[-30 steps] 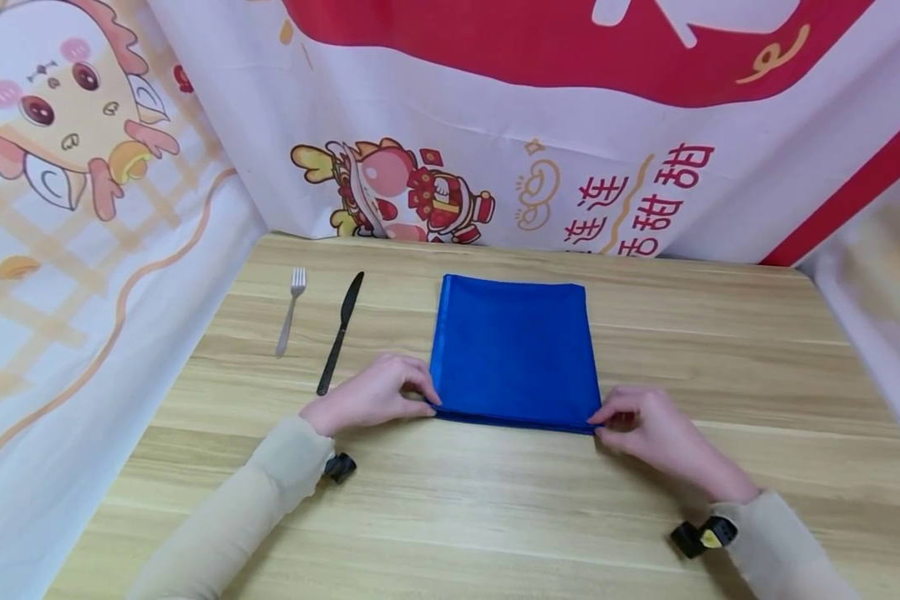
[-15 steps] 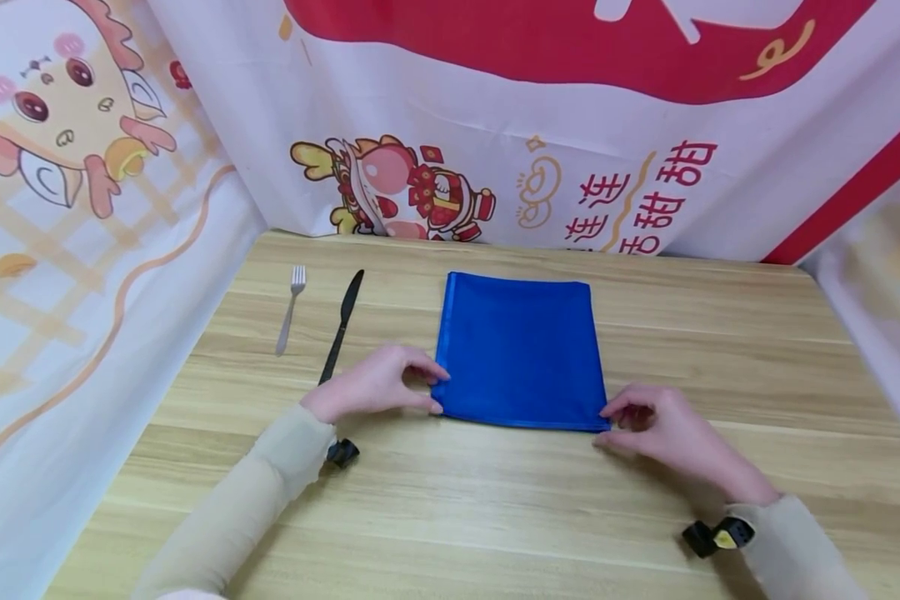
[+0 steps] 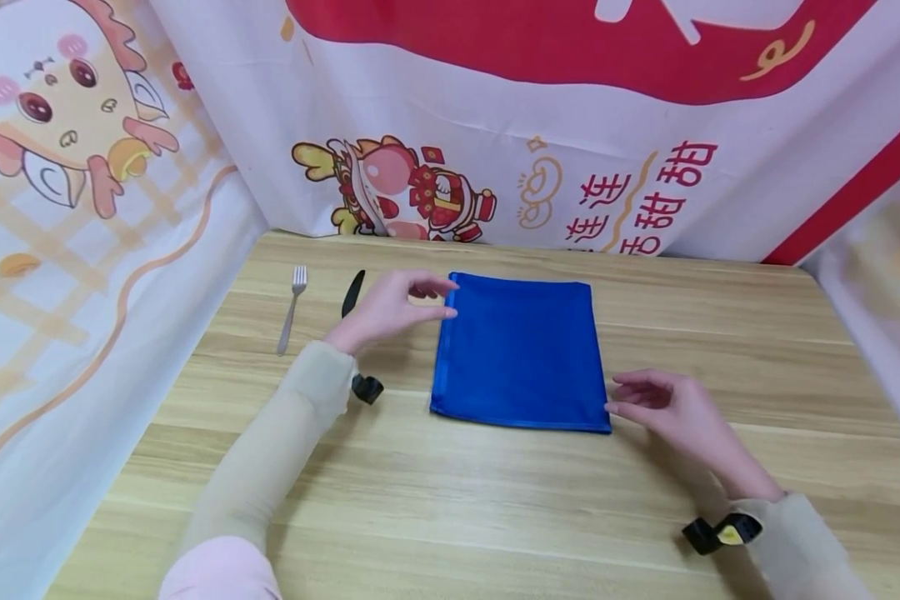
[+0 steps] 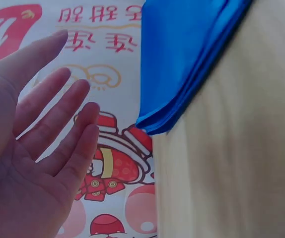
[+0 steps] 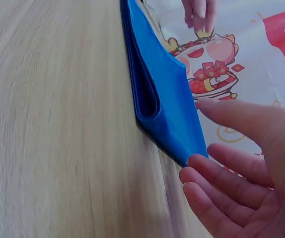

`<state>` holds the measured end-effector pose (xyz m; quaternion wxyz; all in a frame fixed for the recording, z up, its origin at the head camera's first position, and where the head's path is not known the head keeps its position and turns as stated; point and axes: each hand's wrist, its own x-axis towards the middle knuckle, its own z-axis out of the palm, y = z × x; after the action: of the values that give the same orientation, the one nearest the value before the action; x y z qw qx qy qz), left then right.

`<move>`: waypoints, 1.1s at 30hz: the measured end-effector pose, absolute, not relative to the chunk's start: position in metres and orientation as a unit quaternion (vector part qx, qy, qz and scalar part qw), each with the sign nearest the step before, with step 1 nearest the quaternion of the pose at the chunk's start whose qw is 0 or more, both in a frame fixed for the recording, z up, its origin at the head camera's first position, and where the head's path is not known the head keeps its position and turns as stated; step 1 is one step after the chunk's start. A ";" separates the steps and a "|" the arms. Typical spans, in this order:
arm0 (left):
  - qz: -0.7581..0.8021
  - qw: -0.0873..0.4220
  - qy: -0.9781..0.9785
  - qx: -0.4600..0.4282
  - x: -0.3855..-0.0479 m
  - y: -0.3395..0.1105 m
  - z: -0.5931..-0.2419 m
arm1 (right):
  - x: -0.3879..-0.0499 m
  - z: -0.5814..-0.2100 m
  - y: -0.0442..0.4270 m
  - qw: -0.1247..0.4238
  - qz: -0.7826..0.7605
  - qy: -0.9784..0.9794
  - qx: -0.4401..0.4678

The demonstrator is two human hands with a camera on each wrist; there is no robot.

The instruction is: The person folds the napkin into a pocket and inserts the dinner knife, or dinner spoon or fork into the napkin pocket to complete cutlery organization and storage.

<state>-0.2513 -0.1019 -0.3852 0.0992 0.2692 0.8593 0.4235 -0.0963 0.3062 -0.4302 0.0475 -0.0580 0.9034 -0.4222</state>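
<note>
A folded blue cloth [image 3: 521, 354] lies flat on the wooden table, its stacked layers showing along the edge in the right wrist view. My left hand [image 3: 396, 307] hovers by the cloth's far left corner, thumb and fingers apart and nothing between them. In the left wrist view that hand [image 4: 43, 129] has its fingers spread, clear of the cloth [image 4: 182, 54]. Beside the near right corner is my right hand [image 3: 667, 408], fingers relaxed and holding nothing. The right wrist view shows its fingers [image 5: 227, 183] close to the cloth's edge; whether they touch it I cannot tell.
To the left lie a silver fork [image 3: 292, 308] and a black knife [image 3: 352, 292], the knife's handle hidden behind my left hand and arm. A printed white and red curtain [image 3: 525, 125] hangs along the table's back edge, with another printed cloth [image 3: 82, 250] at the left.
Both hands have let go of the cloth's near corners. My left hand has moved away from me along the left edge; the right has eased slightly right. The cloth has shifted slightly right.
</note>
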 end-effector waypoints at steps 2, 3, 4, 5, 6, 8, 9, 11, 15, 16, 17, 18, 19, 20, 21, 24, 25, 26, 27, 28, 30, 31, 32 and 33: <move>0.427 0.087 0.861 0.262 -0.261 -0.098 -0.383 | -0.096 -0.431 0.306 0.049 -0.427 0.901 -0.052; 0.431 0.082 0.860 0.261 -0.265 -0.097 -0.382 | -0.096 -0.431 0.306 0.049 -0.429 0.900 -0.049; 0.433 0.076 0.860 0.258 -0.269 -0.095 -0.382 | -0.096 -0.431 0.306 0.050 -0.432 0.899 -0.046; 0.437 0.073 0.859 0.256 -0.273 -0.094 -0.382 | -0.096 -0.432 0.305 0.051 -0.433 0.899 -0.043; 0.439 0.071 0.859 0.252 -0.276 -0.092 -0.382 | -0.096 -0.432 0.305 0.052 -0.434 0.899 -0.038; 0.445 0.066 0.857 0.252 -0.282 -0.090 -0.381 | -0.096 -0.431 0.304 0.055 -0.436 0.898 -0.030; 0.444 0.066 0.858 0.250 -0.285 -0.088 -0.381 | -0.096 -0.431 0.304 0.056 -0.437 0.897 -0.026; 0.444 0.066 0.859 0.246 -0.291 -0.086 -0.382 | -0.096 -0.432 0.303 0.059 -0.437 0.897 -0.019; 0.440 0.070 0.863 0.237 -0.303 -0.083 -0.385 | -0.094 -0.434 0.300 0.058 -0.435 0.898 -0.022; 0.439 0.070 0.865 0.234 -0.306 -0.083 -0.387 | -0.094 -0.435 0.300 0.056 -0.434 0.899 -0.023; 0.438 0.071 0.866 0.231 -0.308 -0.082 -0.388 | -0.094 -0.436 0.299 0.055 -0.434 0.899 -0.024; 0.436 0.073 0.868 0.227 -0.310 -0.082 -0.390 | -0.093 -0.436 0.299 0.053 -0.435 0.899 -0.025; 0.434 0.074 0.870 0.224 -0.313 -0.082 -0.392 | -0.093 -0.437 0.298 0.051 -0.435 0.899 -0.023; 0.434 0.076 0.870 0.221 -0.316 -0.081 -0.394 | -0.092 -0.437 0.297 0.051 -0.437 0.898 -0.020; 0.434 0.079 0.871 0.218 -0.318 -0.081 -0.396 | -0.092 -0.437 0.296 0.051 -0.437 0.898 -0.018; 0.440 0.088 0.869 0.209 -0.325 -0.079 -0.404 | -0.091 -0.437 0.294 0.053 -0.436 0.899 -0.008; 0.440 0.090 0.870 0.206 -0.327 -0.078 -0.408 | -0.091 -0.437 0.293 0.054 -0.434 0.899 -0.005; 0.439 0.090 0.870 0.203 -0.329 -0.077 -0.411 | -0.090 -0.437 0.291 0.055 -0.433 0.900 -0.002; 0.437 0.093 0.873 0.198 -0.330 -0.076 -0.414 | -0.090 -0.437 0.291 0.055 -0.432 0.900 0.000; 0.435 0.098 0.874 0.193 -0.331 -0.075 -0.417 | -0.090 -0.437 0.290 0.056 -0.429 0.901 0.003; 0.422 0.102 0.881 0.188 -0.333 -0.072 -0.424 | -0.089 -0.436 0.288 0.056 -0.423 0.904 0.007; 0.416 0.105 0.884 0.187 -0.333 -0.071 -0.426 | -0.089 -0.436 0.288 0.057 -0.419 0.906 0.008; 0.412 0.109 0.885 0.186 -0.334 -0.070 -0.428 | -0.088 -0.436 0.287 0.057 -0.416 0.908 0.009; 0.406 0.113 0.888 0.187 -0.334 -0.069 -0.430 | -0.088 -0.437 0.287 0.057 -0.412 0.909 0.011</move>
<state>-0.3342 -0.0687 -0.4302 0.1126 0.1865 0.8875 0.4061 -0.0883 0.2870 -0.4368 0.0569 0.0106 0.9095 -0.4117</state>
